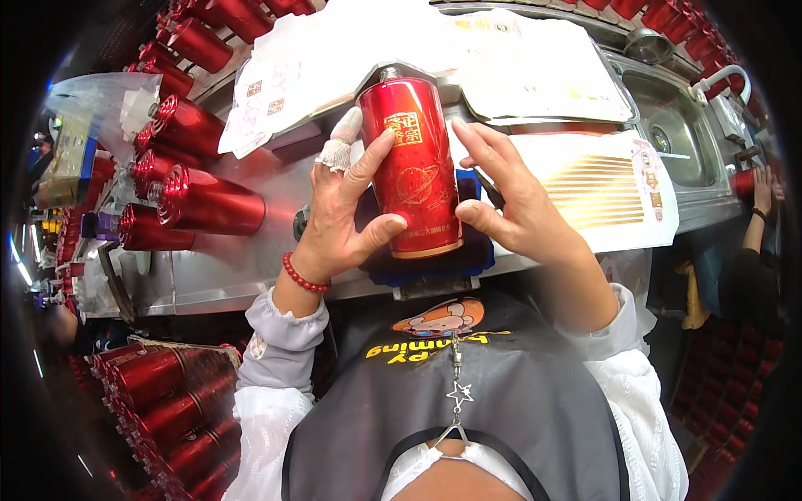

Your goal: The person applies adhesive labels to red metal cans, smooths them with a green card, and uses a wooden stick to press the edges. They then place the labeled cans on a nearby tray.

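A glossy red bottle with gold characters and a ringed-planet drawing lies on a dark blue cloth in front of me, its base toward me. Along its left side rests my left hand, thumb and a finger stretched over the red surface. One finger of that hand wears a whitish wrap, and a red bead bracelet circles the wrist. My right hand is at the bottle's right side, fingers spread, its thumb tip at the edge. Whether this thumb touches cannot be made out. Neither hand wraps round the bottle.
White printed sheets and another stack lie beyond the bottle. A gold-striped sheet is at the right, before a metal sink. Red bottles stand left; more are stacked lower left. Another person's hand shows far right.
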Tool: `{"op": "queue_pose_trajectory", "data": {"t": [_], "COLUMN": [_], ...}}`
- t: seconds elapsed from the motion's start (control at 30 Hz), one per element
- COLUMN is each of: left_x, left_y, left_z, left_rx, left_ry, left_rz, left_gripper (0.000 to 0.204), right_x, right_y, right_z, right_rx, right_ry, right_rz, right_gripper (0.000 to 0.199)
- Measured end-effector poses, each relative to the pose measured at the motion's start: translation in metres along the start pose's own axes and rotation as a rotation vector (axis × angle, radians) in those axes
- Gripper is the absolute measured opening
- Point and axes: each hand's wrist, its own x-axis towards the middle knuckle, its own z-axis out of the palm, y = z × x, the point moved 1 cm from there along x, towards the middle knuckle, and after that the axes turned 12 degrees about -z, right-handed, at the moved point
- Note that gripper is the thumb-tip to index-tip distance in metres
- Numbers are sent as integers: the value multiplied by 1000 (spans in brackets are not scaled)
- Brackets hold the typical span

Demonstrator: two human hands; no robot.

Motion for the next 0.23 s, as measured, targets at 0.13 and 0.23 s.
{"op": "queue_pose_trajectory", "data": {"t": [0.13, 0.23], "left_x": [-3, -3], "left_y": [-1, -4], "left_z": [0, 1], "left_rx": [10, 18], "left_ry": [-4, -13], "left_rz": [-21, -21], "left_gripper": [84, 85], "right_x": [-18, -26], "right_y": [-15, -10], "right_z": [10, 17], "right_rx": [-92, -126], "right_ry": [-68, -66], "right_rz": [3, 61], "right_gripper": [75, 73]}}
